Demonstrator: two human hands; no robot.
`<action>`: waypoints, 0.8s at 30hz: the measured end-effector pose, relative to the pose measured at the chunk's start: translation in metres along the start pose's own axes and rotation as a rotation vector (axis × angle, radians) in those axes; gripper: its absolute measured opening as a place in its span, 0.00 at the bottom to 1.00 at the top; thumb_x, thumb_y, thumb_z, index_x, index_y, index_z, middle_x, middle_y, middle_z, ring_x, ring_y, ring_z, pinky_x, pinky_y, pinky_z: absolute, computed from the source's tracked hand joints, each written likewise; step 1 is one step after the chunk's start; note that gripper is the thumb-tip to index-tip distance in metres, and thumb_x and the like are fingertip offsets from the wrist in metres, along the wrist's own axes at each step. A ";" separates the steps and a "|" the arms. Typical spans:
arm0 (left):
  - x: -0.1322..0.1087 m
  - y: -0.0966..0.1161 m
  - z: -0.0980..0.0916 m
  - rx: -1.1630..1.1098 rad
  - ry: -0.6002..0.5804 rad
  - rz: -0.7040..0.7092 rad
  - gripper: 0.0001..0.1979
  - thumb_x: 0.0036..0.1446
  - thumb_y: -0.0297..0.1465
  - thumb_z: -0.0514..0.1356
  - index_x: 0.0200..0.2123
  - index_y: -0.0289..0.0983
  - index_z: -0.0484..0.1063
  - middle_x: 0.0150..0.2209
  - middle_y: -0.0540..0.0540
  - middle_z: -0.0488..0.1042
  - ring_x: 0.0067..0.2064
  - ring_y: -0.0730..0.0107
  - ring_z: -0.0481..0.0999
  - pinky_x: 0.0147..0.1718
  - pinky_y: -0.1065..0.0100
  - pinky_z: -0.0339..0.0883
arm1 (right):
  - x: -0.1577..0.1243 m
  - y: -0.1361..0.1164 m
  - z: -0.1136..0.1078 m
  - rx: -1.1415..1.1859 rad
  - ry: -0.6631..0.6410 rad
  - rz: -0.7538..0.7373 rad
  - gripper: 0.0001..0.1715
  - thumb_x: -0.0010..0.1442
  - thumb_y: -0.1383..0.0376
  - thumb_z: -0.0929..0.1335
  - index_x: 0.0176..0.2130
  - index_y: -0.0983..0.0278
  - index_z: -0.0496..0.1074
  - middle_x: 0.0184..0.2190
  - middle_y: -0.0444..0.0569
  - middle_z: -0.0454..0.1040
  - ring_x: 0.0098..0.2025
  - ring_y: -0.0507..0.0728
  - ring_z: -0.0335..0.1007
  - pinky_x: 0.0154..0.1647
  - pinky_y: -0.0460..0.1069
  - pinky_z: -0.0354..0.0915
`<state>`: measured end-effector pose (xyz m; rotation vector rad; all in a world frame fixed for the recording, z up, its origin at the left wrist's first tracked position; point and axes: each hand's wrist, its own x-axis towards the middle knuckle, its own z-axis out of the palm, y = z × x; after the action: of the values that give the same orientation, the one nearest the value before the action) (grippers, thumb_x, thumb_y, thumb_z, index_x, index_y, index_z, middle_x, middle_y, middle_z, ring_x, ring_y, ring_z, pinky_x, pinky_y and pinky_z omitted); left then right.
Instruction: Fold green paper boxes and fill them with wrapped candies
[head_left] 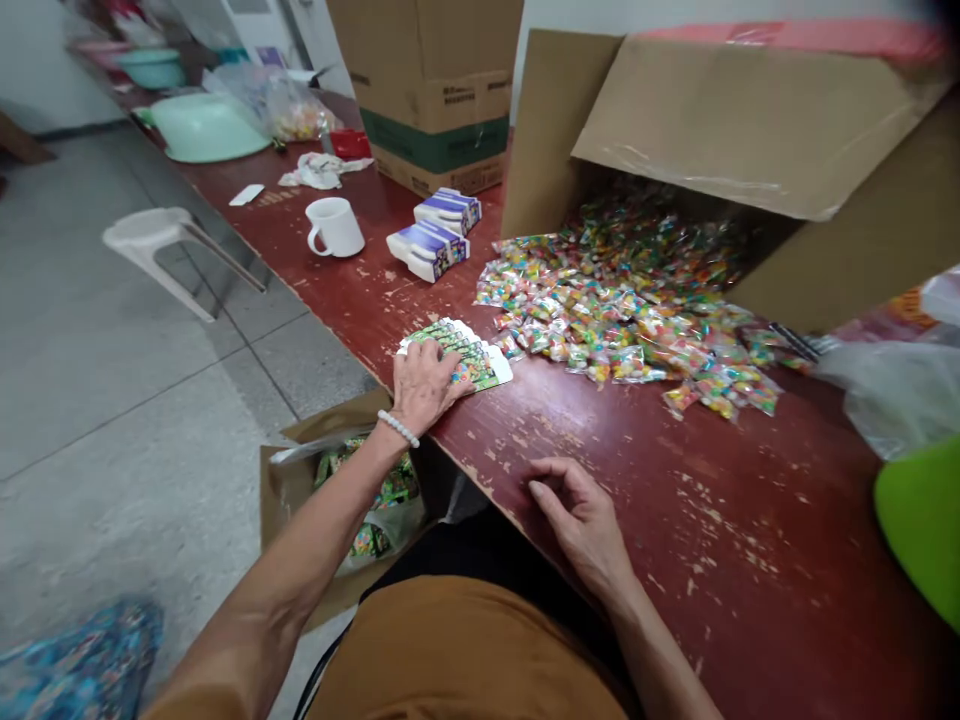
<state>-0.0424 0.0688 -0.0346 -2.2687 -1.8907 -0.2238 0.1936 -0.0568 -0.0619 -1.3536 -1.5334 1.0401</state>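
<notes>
My left hand (425, 385), with a beaded bracelet at the wrist, is on a fanned stack of flat green printed cartons (480, 362) near the table edge. Its fingers bend over the cartons and the thumb lies along their near side; how many it grips is hidden. Over the bare tabletop to the right, my right hand (577, 510) is empty, with thumb and forefinger curved and slightly apart. Beyond both hands, many small clear packets of colourful candy (600, 320) spill from a cardboard box (675, 120) lying on its side.
On the red table (570, 420) stand a white mug (335, 228), purple-and-white cartons (431, 248) and a tall cardboard box (442, 90). Below the edge, an open box (277, 500) holds green packs. A white stool (161, 235) stands left; a bright green object (926, 525) is at right.
</notes>
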 end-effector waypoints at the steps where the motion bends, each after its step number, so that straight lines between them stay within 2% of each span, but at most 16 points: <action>1: 0.000 0.000 -0.001 0.015 -0.002 0.003 0.21 0.58 0.49 0.61 0.48 0.42 0.76 0.48 0.37 0.71 0.49 0.46 0.67 0.43 0.54 0.61 | 0.000 0.000 0.000 0.000 0.003 -0.007 0.11 0.63 0.61 0.67 0.43 0.62 0.75 0.36 0.48 0.75 0.36 0.55 0.71 0.40 0.49 0.67; 8: -0.004 0.002 -0.006 -0.003 -0.028 -0.011 0.20 0.60 0.47 0.60 0.47 0.40 0.74 0.48 0.36 0.71 0.50 0.44 0.66 0.44 0.53 0.59 | 0.003 -0.003 0.001 0.009 0.026 -0.033 0.09 0.62 0.62 0.68 0.41 0.62 0.75 0.36 0.48 0.76 0.36 0.56 0.72 0.39 0.50 0.67; 11: 0.007 -0.002 -0.008 -0.198 -0.060 -0.055 0.19 0.57 0.46 0.63 0.43 0.38 0.74 0.48 0.34 0.70 0.52 0.42 0.65 0.47 0.51 0.57 | 0.004 -0.007 0.001 0.043 0.025 -0.024 0.08 0.60 0.62 0.68 0.39 0.61 0.76 0.35 0.48 0.76 0.34 0.56 0.71 0.36 0.50 0.67; 13: 0.016 -0.006 -0.010 -0.338 -0.071 -0.091 0.18 0.51 0.45 0.68 0.38 0.39 0.74 0.47 0.36 0.71 0.53 0.42 0.65 0.47 0.53 0.57 | 0.004 -0.007 0.001 0.080 0.030 -0.003 0.08 0.59 0.61 0.69 0.38 0.61 0.76 0.34 0.47 0.75 0.34 0.56 0.71 0.36 0.50 0.67; 15: 0.022 -0.009 -0.014 -0.426 -0.071 -0.119 0.16 0.46 0.42 0.71 0.33 0.40 0.73 0.42 0.40 0.73 0.50 0.46 0.67 0.45 0.57 0.59 | 0.005 -0.005 0.001 0.153 0.017 0.054 0.09 0.58 0.60 0.70 0.38 0.61 0.76 0.33 0.47 0.75 0.33 0.55 0.70 0.36 0.50 0.67; 17: 0.021 -0.010 -0.019 -0.508 -0.078 -0.152 0.14 0.46 0.41 0.70 0.29 0.40 0.70 0.32 0.46 0.73 0.43 0.53 0.71 0.39 0.62 0.61 | 0.007 -0.005 0.001 0.280 -0.001 0.156 0.13 0.57 0.57 0.71 0.40 0.62 0.75 0.32 0.46 0.75 0.31 0.54 0.68 0.32 0.48 0.66; 19: 0.011 -0.005 -0.023 -0.622 -0.097 -0.186 0.13 0.49 0.41 0.67 0.27 0.40 0.68 0.25 0.50 0.70 0.33 0.60 0.72 0.32 0.66 0.61 | 0.012 -0.006 0.002 0.430 0.030 0.257 0.20 0.54 0.55 0.73 0.44 0.62 0.73 0.35 0.47 0.75 0.30 0.52 0.68 0.28 0.46 0.66; 21: -0.006 0.005 -0.028 -0.728 -0.119 -0.198 0.13 0.50 0.40 0.65 0.26 0.40 0.67 0.22 0.53 0.68 0.27 0.66 0.69 0.27 0.68 0.60 | 0.019 -0.012 0.004 0.551 0.110 0.304 0.28 0.51 0.53 0.75 0.48 0.61 0.70 0.41 0.49 0.76 0.31 0.52 0.69 0.26 0.45 0.66; 24: -0.040 0.024 -0.040 -0.999 -0.209 -0.215 0.15 0.50 0.41 0.66 0.27 0.38 0.66 0.23 0.53 0.69 0.25 0.72 0.68 0.25 0.71 0.60 | 0.030 -0.027 0.008 0.653 0.151 0.241 0.31 0.49 0.54 0.76 0.50 0.60 0.69 0.44 0.50 0.76 0.36 0.53 0.72 0.30 0.46 0.68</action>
<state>-0.0264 0.0169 -0.0057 -2.6816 -2.4985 -1.2499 0.1751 -0.0291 -0.0374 -1.1228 -0.8156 1.3969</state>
